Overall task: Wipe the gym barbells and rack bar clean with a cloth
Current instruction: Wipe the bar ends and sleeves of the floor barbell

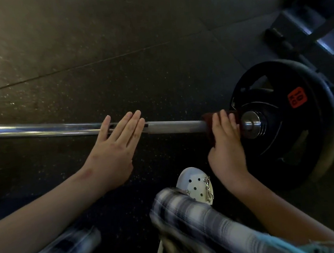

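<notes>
Head view, looking down at the floor.

1. Barbell (172, 126): long steel bar lying across the dark speckled rubber floor (112, 49). It runs from the left edge of the view to the right side, chrome on the left stretch and dull grey nearer the plate.
2. Weight plate (315, 131): black, with cut-out grips and an orange label reading "10 KG". It is mounted on the right end of the barbell, behind a bright steel collar (251, 122).
3. Cloth (209, 128): dark red, wrapped round the bar just beside the collar.
4. Right hand (226, 147): fingers curled over the top of the bar, grasping the cloth against it.
5. Left hand (115, 150): laid flat on the bar near its middle, fingers straight and close together, grasping nothing; well apart from the right hand.
6. Metal frame (315, 18): grey gym equipment on the floor at the top right corner, beyond the plate.
7. Shoe (196, 183): white clog with holes and a small charm, on the floor just below the right hand.
8. Trousers (202, 215): plaid, blurred, along the bottom edge.
</notes>
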